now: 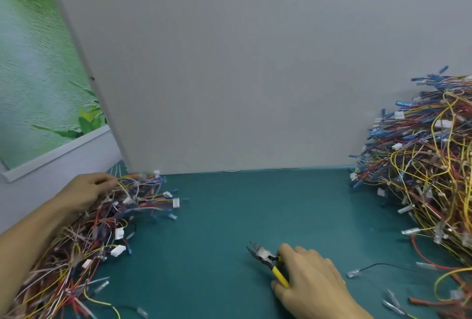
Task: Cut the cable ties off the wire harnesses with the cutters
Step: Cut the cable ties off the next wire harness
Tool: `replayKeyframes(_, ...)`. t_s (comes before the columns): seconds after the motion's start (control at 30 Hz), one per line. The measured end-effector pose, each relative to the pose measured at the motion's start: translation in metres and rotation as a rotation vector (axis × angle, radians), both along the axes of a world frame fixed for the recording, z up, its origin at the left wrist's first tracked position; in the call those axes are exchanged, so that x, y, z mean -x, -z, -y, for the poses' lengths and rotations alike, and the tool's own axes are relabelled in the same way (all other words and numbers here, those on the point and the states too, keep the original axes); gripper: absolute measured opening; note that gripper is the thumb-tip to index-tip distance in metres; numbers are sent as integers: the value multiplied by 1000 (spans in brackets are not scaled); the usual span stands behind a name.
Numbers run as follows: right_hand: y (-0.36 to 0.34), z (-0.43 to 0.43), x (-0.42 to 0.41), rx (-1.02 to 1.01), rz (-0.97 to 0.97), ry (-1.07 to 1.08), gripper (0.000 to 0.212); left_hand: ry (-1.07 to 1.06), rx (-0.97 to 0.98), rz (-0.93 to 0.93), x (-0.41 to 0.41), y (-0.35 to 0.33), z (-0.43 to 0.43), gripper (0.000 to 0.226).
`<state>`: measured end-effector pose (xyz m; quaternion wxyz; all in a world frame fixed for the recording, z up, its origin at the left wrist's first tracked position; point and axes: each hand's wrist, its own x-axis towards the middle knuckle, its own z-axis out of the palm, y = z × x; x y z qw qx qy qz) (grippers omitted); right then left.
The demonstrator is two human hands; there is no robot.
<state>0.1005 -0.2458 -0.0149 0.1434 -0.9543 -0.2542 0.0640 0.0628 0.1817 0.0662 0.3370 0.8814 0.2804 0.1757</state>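
Note:
My right hand (314, 283) grips the yellow-handled cutters (268, 260) low over the green mat, jaws parted and pointing up-left. My left hand (89, 191) reaches into the far end of the left pile of wire harnesses (84, 242) and holds a bundle of wires there, blurred by motion. A much larger heap of tied harnesses (429, 165) with blue terminals and white connectors rises at the right. The cutters touch no wire.
A grey upright panel (242, 63) closes off the back of the green mat (229, 216). A green leafy poster (33, 76) hangs at the left. Loose wires and clear terminals (355, 273) lie near my right hand.

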Motion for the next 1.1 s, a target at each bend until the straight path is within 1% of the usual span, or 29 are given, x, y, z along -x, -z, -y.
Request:
replayKeyframes(0.03, 0, 0, 0, -1, -1, -1, 25, -32, 23, 78, 3, 1, -2, 12)
replayKeyframes(0.07, 0, 0, -1, -2, -1, -3, 25, -35, 32, 100, 5, 3, -4, 13)
replayKeyframes(0.13, 0, 0, -1, 0, 0, -4, 25, 41, -15, -43, 6, 3, -4, 13)
replayKeyframes(0.17, 0, 0, -1, 0, -1, -4, 25, 73, -73, -118, 6, 0, -3, 12)
replayKeyframes(0.2, 0, 0, -1, -1, -4, -5, 25, 80, -138, -129, 4, -5, -3, 12)
replayKeyframes(0.23, 0, 0, -1, -4, -6, -6, 26, 64, -191, -65, 4, -11, -2, 12)
replayKeyframes(0.27, 0, 0, -1, -6, -7, -6, 26, 22, -182, 62, 5, -18, -2, 12)
replayKeyframes(0.3, 0, 0, -1, -6, -7, -7, 26, -25, -117, 188, 7, -23, -4, 12)
replayKeyframes(0.33, 0, 0, -1, -10, -7, -6, 26, -55, -51, 238, 10, -25, -6, 13)
replayKeyframes(0.37, 0, 0, -1, -14, -8, -4, 25, -37, -8, 189, 13, -25, -7, 15)
replayKeyframes(0.43, 0, 0, -1, -15, -7, -4, 25, 29, 81, -40, 15, -20, -8, 17)
replayKeyframes(0.47, -1, 0, -1, -11, -6, -5, 25, 36, 125, -67, 14, -22, -9, 19)
replayKeyframes(0.5, -1, -1, -1, -9, -4, -6, 25, 40, 176, -28, 12, -27, -9, 19)
replayKeyframes(0.57, 1, 0, -1, -10, 2, -5, 24, 9, 286, 177, 6, -41, -8, 18)
replayKeyframes(0.6, 1, 0, 0, -13, 3, -3, 24, -20, 287, 265, 4, -45, -9, 18)
replayKeyframes(0.63, 2, 0, 0, -14, 6, -1, 24, -37, 208, 283, 3, -47, -10, 19)
replayKeyframes(0.7, 1, 0, 0, -10, 9, 1, 24, -43, -32, 122, 2, -43, -9, 18)
replayKeyframes(0.73, 2, 0, 0, -9, 10, 2, 25, -18, -91, 72, 1, -43, -6, 15)
replayKeyframes(0.77, 2, 0, 0, -10, 10, 2, 25, 8, -105, 100, 1, -48, -4, 13)
replayKeyframes(0.8, 2, 0, -1, -11, 10, 0, 25, 9, -122, 188, -1, -56, -1, 12)
replayKeyframes(0.83, 2, 0, -1, -14, 11, -3, 25, -34, -137, 334, -2, -65, 2, 13)
replayKeyframes(0.87, 2, 0, -1, -17, 10, -6, 24, -92, -105, 502, -1, -72, 5, 14)
replayKeyframes(0.9, 2, 0, -1, -21, 9, -6, 24, -159, -98, 598, 0, -74, 7, 15)
replayKeyframes(0.93, 1, 0, -1, -20, 8, -5, 24, -198, -162, 536, 1, -71, 10, 17)
replayKeyframes(0.97, 1, 0, -1, -17, 7, -5, 24, -173, -258, 315, 2, -64, 14, 20)
replayKeyframes(1.0, 1, 0, -1, -15, 6, -5, 24, -75, -301, 9, 2, -52, 19, 22)
replayKeyframes(1.03, 1, 0, -1, -15, 5, -4, 25, 45, -308, -250, 0, -42, 23, 24)
replayKeyframes(1.07, 1, -1, -1, -14, 3, -4, 25, 101, -295, -362, 1, -39, 30, 26)
replayKeyframes(1.1, 1, -1, -1, -13, 1, -7, 25, 97, -278, -303, -1, -42, 34, 28)
